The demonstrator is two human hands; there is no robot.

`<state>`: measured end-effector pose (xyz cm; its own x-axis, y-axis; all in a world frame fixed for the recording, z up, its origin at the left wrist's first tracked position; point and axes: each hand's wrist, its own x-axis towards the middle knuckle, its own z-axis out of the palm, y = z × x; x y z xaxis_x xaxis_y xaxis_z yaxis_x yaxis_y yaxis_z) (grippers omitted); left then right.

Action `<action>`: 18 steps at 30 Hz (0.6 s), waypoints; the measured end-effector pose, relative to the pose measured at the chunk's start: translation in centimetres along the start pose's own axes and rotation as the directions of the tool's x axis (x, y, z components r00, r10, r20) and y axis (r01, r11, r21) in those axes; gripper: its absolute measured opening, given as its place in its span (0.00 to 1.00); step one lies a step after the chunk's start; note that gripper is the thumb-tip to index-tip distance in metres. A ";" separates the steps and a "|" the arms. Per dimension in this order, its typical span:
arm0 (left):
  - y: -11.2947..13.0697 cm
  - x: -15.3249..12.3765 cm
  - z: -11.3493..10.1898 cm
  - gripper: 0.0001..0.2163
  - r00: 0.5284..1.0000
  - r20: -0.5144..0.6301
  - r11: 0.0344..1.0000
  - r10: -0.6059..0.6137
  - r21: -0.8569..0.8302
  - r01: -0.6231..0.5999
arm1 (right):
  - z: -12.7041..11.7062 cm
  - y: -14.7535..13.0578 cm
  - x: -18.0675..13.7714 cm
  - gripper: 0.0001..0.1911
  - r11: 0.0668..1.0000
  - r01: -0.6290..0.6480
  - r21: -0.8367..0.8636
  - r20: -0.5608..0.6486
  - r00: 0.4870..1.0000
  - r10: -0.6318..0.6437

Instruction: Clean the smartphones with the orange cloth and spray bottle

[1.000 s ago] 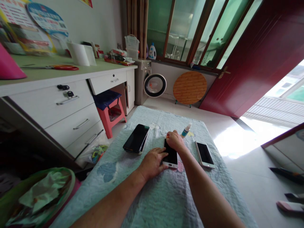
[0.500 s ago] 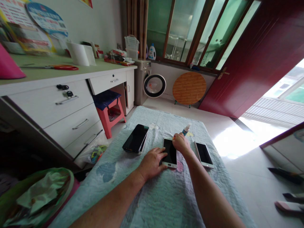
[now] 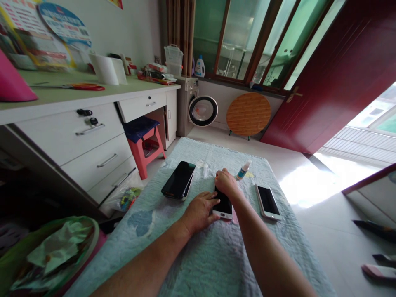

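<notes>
A white-framed smartphone (image 3: pixel 223 210) lies screen up on the quilted cover, partly hidden by both hands. My left hand (image 3: pixel 202 209) holds its lower left side, fingertips over the screen's edge and thumb by the bottom corner. Over the top end of this phone, my right hand (image 3: pixel 225 181) is closed, with a speck of orange showing at its fingers; what it grips is hidden. A small spray bottle (image 3: pixel 243 170) with a white top stands just beyond the right hand. To the left rests a stack of phones, a black one (image 3: pixel 179 180) on top. Another white phone (image 3: pixel 268 202) lies to the right.
The light blue quilted cover (image 3: pixel 192 255) spreads over the table. A bin (image 3: pixel 95 239) with crumpled paper stands at the left. Beyond are a desk (image 3: pixel 102 136), a red stool (image 3: pixel 142 152) and a washing machine (image 3: pixel 187 107) with its door open.
My right hand has moved left across the phone's top end, uncovering more of the spray bottle. My left hand stays on the phone. The view has shifted slightly.
</notes>
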<state>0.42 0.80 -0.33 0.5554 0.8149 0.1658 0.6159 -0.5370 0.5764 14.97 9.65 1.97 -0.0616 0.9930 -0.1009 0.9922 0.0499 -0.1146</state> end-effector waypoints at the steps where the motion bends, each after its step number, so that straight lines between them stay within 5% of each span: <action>1: -0.1 0.0 0.1 0.24 1.000 -0.005 1.000 0.004 -0.001 -0.004 | 0.1 -0.1 0.1 0.16 1.000 0.008 0.001 0.002 1.000 -0.008; 18: 0.1 -0.1 -0.1 0.24 1.000 -0.004 1.000 0.010 0.026 -0.010 | 0.0 1.1 -1.3 0.18 0.999 -0.034 0.040 -0.039 0.999 0.035</action>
<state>0.39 0.66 -0.19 0.5591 0.8105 0.1745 0.6250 -0.5503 0.5537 16.11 8.38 1.99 -0.0221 0.9976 -0.0662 0.9886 0.0119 -0.1503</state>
